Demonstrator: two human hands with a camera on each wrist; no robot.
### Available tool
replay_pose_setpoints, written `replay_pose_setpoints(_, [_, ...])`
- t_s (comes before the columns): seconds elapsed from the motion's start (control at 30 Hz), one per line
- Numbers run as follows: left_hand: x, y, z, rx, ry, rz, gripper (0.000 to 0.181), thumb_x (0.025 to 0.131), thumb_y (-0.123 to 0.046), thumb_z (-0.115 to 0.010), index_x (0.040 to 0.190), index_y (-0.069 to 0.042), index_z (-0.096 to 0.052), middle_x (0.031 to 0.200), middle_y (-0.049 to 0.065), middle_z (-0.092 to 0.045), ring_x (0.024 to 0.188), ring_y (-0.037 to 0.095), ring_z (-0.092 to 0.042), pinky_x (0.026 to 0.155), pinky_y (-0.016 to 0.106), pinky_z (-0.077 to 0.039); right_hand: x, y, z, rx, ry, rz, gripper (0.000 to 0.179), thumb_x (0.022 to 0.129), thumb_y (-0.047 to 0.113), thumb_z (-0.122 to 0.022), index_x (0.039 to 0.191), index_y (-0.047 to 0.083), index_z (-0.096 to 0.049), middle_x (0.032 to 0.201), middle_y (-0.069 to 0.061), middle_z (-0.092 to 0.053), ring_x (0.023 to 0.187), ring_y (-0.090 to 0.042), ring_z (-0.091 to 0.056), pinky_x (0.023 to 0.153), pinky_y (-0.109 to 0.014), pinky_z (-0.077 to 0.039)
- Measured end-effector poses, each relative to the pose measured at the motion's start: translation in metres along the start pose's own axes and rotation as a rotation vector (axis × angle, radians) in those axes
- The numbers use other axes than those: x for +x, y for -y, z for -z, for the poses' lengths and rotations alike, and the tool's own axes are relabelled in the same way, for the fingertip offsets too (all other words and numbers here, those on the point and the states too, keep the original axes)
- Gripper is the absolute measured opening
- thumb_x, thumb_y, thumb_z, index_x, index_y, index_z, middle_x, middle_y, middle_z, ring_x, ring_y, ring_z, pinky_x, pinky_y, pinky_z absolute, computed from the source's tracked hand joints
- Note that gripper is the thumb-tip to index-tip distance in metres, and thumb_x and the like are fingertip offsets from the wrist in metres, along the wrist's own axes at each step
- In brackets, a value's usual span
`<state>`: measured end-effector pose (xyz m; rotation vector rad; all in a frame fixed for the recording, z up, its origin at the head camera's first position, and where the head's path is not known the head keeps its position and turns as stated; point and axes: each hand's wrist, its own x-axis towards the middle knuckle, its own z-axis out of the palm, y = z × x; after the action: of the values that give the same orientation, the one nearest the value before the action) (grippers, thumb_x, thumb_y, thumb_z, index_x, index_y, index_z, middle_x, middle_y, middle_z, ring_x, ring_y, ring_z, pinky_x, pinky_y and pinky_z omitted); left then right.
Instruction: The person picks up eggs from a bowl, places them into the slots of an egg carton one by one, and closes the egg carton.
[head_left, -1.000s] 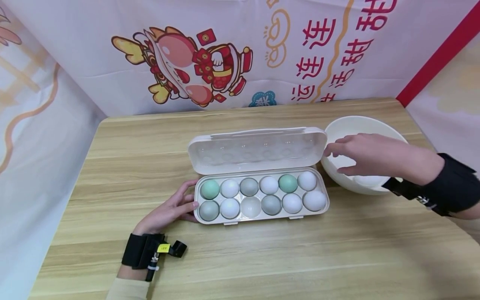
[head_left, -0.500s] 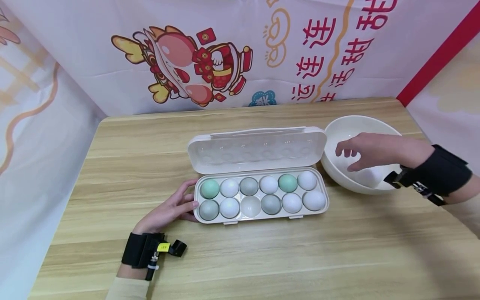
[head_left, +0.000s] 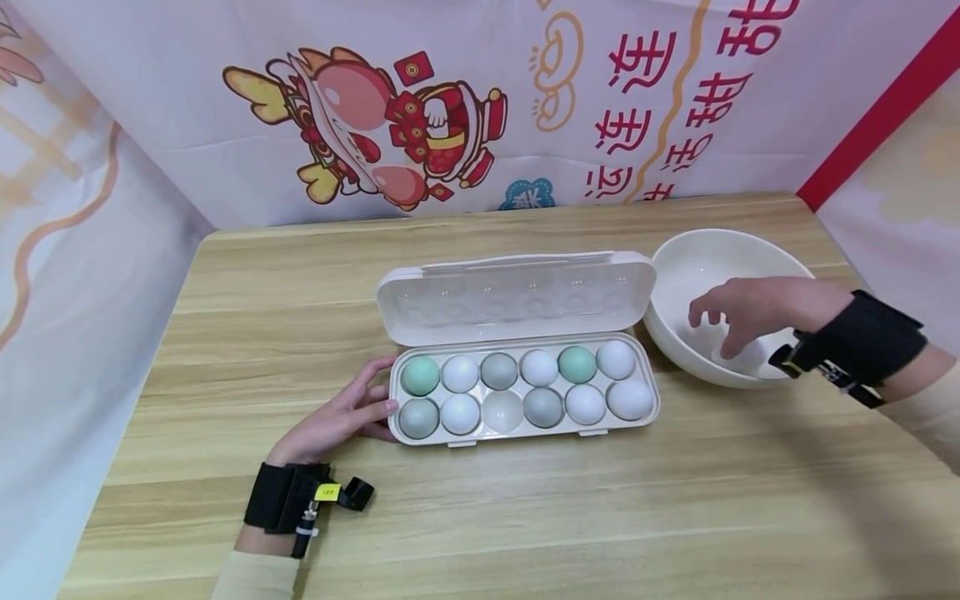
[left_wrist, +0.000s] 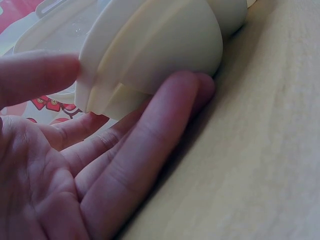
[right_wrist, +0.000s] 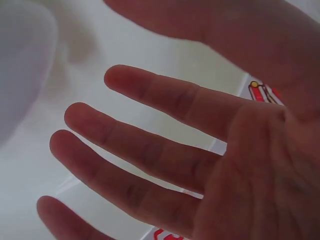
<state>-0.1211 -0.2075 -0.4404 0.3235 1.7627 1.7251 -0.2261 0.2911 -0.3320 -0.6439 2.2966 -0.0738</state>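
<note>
A white egg carton stands with its lid raised. White, grey and green eggs sit in its two rows; the third front cup from the left shows its bare bottom. My left hand holds the carton's left end, thumb at the rim and fingers against the side, as the left wrist view confirms. Over the white bowl, my right hand reaches in with fingers spread. Below it lies a white egg, partly hidden by the hand in the head view; the fingertips are apart from it.
The bowl stands at the right, close beside the raised lid. A wood-grain table carries everything. Behind it hangs a printed cloth with a cartoon figure and red lettering.
My right hand has moved from the bowl's left rim rightward and lower into the bowl, over the egg. The left hand and the carton have stayed in place.
</note>
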Motion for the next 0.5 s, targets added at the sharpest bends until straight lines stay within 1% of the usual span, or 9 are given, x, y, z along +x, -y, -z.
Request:
replay_pose_setpoints(0.13, [0.000, 0.000, 0.000, 0.002, 0.003, -0.004, 0.055, 0.097, -0.013, -0.046, 0.142, -0.019, -0.014, 0.129, 0.033, -0.042, 0.101, 0.036, -0.059, 0.079, 0.046, -0.055, 0.002, -0.008, -0.003, 0.007, 0.037, -0.014, 0.047, 0.069, 0.021, -0.078, 0.109, 0.010, -0.055, 0.105, -0.016, -0.057, 0.083, -0.022, -0.052, 0.072, -0.043, -0.050])
replay_pose_setpoints(0.23, [0.000, 0.001, 0.000, 0.002, 0.003, -0.006, 0.055, 0.097, -0.013, -0.046, 0.142, -0.018, -0.015, 0.129, 0.034, -0.042, 0.101, 0.037, -0.059, 0.079, 0.046, -0.055, 0.004, -0.014, -0.005, 0.000, 0.058, -0.026, 0.046, 0.068, 0.023, -0.079, 0.106, 0.012, -0.055, 0.106, -0.016, -0.056, 0.085, -0.023, -0.051, 0.072, -0.042, -0.048])
replay_pose_setpoints(0.37, [0.000, 0.001, 0.000, 0.004, 0.002, -0.004, 0.055, 0.097, -0.014, -0.046, 0.142, -0.018, -0.014, 0.129, 0.034, -0.042, 0.101, 0.036, -0.059, 0.079, 0.046, -0.055, 0.006, -0.019, -0.007, -0.003, 0.087, -0.017, 0.045, 0.067, 0.025, -0.079, 0.102, 0.014, -0.054, 0.102, -0.013, -0.054, 0.082, -0.022, -0.050, 0.070, -0.039, -0.045])
replay_pose_setpoints(0.5, [0.000, 0.001, 0.001, 0.004, 0.001, -0.005, 0.055, 0.097, -0.014, -0.046, 0.142, -0.017, -0.014, 0.129, 0.035, -0.042, 0.100, 0.035, -0.059, 0.079, 0.046, -0.055, 0.009, -0.021, -0.006, 0.039, 0.131, -0.012, 0.044, 0.067, 0.024, -0.079, 0.101, 0.013, -0.053, 0.098, -0.010, -0.052, 0.079, -0.020, -0.049, 0.065, -0.034, -0.046])
